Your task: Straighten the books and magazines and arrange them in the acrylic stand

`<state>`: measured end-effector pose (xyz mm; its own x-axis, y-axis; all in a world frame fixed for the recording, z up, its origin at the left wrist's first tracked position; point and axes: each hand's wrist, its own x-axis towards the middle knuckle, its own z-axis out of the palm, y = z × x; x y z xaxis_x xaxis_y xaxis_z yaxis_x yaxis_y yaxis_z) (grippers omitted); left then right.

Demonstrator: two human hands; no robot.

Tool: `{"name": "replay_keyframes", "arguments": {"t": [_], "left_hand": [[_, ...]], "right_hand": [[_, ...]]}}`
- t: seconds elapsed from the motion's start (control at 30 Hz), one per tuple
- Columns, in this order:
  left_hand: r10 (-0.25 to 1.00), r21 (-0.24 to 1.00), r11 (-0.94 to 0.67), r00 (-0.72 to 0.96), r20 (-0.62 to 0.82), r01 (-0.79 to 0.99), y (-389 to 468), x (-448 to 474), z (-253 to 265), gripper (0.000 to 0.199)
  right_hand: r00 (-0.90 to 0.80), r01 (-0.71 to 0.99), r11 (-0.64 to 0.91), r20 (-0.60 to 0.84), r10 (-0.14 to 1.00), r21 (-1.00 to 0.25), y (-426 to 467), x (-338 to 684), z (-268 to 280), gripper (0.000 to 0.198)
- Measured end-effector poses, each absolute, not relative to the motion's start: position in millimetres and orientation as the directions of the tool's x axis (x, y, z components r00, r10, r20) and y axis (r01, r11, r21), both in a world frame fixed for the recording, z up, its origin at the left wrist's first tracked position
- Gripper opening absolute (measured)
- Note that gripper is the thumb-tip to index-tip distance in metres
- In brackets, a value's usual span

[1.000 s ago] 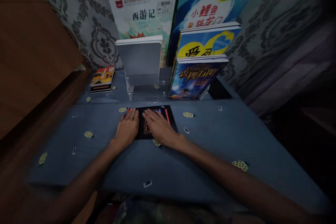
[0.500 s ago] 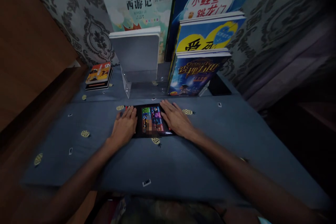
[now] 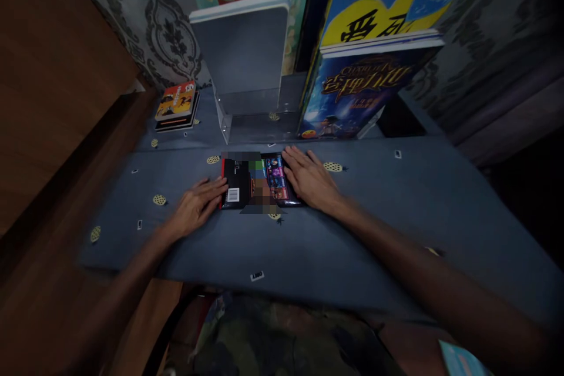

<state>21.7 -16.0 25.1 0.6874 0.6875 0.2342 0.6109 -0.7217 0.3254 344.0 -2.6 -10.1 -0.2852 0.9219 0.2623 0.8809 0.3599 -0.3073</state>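
A thin black book or folder (image 3: 238,175) lies spread on the cloth, with a white barcode and a red edge at its left and rows of small colourful pictures to the right. Part of it is blurred by a pixel patch. My left hand (image 3: 197,207) rests beside it, fingers stretched and their tips touching the left edge. Lying flat over the right edge is my right hand (image 3: 312,181), fingers extended and covering that end.
Behind stands a clear acrylic stand (image 3: 259,123) with a grey panel (image 3: 247,53). To its right, several upright books lean, a dark blue one (image 3: 352,94) in front. A small stack of books (image 3: 177,103) lies at the back left on the blue tablecloth (image 3: 211,258).
My left hand has slid off the black item to its left edge, uncovering the barcode. My right hand stays on the right edge. The view has tilted down.
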Motion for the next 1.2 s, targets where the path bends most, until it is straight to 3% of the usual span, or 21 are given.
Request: {"name": "replay_keyframes", "arguments": {"t": [0.4, 0.8, 1.2], "left_hand": [[0.539, 0.162, -0.84, 0.77, 0.34, 0.517, -63.2, 9.7, 24.6, 0.053], [0.352, 0.041, -0.935, 0.909, 0.223, 0.352, -43.8, 102.4, 26.3, 0.04], [0.311, 0.085, -0.95, 0.915, 0.257, 0.299, -36.3, 144.6, 17.4, 0.041]], "right_hand": [[-0.279, 0.878, 0.358, 0.267, 0.922, -0.318, -1.3, 343.9, -13.2, 0.052], [-0.249, 0.887, 0.32, 0.239, 0.939, -0.332, -5.4, 340.6, -5.4, 0.052], [-0.298, 0.852, 0.37, 0.237, 0.925, -0.37, -18.3, 351.1, -5.8, 0.051]]}}
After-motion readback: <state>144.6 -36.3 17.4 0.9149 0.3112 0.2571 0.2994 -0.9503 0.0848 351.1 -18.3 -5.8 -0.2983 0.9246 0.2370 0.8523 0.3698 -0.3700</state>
